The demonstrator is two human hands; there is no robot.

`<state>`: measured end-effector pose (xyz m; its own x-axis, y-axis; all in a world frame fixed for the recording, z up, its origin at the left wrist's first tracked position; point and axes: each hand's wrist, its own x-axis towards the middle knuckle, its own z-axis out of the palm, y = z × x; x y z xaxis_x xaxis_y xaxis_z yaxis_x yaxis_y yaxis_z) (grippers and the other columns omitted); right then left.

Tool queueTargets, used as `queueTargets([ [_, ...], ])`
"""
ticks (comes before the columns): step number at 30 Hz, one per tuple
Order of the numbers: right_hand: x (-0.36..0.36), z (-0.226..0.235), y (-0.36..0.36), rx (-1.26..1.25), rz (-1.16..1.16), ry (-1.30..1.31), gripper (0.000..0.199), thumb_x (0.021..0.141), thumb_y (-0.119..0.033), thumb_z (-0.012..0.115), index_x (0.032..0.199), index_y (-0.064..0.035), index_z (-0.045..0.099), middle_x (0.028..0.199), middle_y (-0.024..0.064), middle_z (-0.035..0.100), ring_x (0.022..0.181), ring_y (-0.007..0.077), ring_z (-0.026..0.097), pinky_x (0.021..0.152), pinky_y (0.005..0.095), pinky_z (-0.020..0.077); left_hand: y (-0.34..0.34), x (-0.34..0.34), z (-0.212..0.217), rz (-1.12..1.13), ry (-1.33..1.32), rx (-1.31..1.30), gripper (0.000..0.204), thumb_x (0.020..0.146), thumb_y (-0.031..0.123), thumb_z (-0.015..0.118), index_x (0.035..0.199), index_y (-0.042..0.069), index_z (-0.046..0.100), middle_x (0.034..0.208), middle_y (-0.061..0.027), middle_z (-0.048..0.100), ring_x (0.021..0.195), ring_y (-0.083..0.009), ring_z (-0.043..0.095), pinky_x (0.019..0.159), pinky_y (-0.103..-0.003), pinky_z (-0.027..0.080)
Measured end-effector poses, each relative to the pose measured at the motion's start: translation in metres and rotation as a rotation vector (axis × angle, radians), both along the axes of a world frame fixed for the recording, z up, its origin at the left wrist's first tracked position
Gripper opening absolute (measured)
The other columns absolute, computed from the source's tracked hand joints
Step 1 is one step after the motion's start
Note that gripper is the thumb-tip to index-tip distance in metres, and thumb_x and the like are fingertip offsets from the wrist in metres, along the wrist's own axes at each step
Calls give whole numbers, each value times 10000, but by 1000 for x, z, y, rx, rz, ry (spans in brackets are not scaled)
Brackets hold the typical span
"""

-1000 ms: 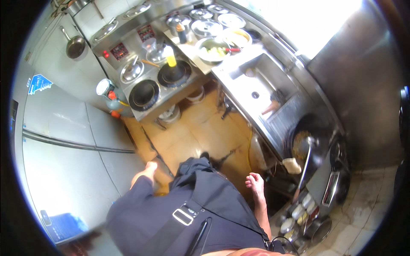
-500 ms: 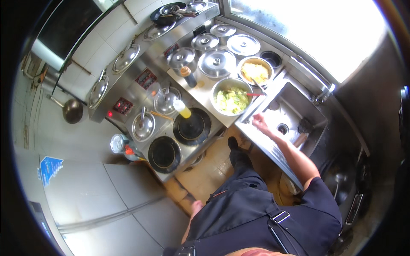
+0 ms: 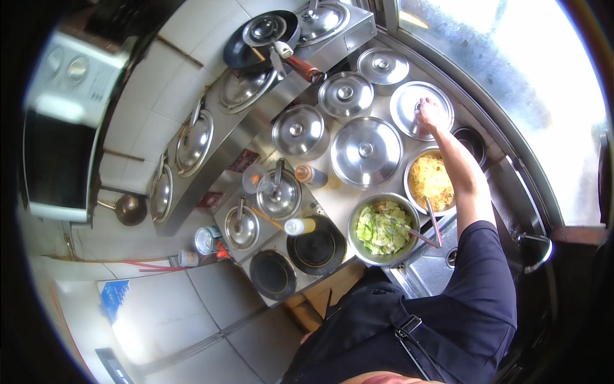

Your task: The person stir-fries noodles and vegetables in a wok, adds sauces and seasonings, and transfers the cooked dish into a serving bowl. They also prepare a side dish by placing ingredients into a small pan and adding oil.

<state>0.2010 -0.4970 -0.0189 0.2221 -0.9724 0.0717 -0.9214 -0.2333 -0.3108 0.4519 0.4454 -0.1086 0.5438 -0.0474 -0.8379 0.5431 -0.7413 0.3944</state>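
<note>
Your right fingers (image 3: 425, 110) were bunched at the middle of the round lid (image 3: 402, 116) directly beneath, their grip impossible to tell. Your left hand (image 3: 306, 337), mostly hidden, its fingers unreadable, lay well apart.

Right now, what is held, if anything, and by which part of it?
The right hand seems to hold a silver lid by its central knob. The left hand is mostly hidden, so its hold cannot be told.

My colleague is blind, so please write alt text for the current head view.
A person's right hand touches the middle of a round metal lid by a window. Lidded pots stand left of it, bowls of greens and yellow shreds nearer.
</note>
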Motion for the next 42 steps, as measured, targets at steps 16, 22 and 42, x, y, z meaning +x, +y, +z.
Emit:
queueTargets([
  [16, 72, 27, 161, 26, 372, -150, 251, 789, -99, 655, 1028, -24, 662, 980, 180, 640, 969, 348, 630, 896, 471, 520, -65, 90, 38, -211, -31, 43, 203, 1000, 80, 654, 1184, 21, 718, 968, -89, 739, 902, -200, 711, 806, -329, 586],
  [22, 92, 4, 199, -129, 316, -278, 357, 731, -57, 663, 1080, 16, 667, 1120, 214, 636, 1018, 385, 604, 928, 490, 504, -88, 130, -5, -197, 25, -95, 272, 1021, 78, 672, 1276, -18, 684, 1090, -116, 746, 947, -218, 724, 855, -332, 593],
  [42, -434, 91, 988, -114, -1521, 277, 550, 795, -110, 752, 1311, 0, 596, 1465, 251, 504, 1353, 434, 477, 1183, 516, 367, -105, 177, -144, -1014, 317, 135, 145, 1005, 147, 621, 967, 13, 664, 792, -123, 698, 591, -210, 643, 529, -342, 562],
])
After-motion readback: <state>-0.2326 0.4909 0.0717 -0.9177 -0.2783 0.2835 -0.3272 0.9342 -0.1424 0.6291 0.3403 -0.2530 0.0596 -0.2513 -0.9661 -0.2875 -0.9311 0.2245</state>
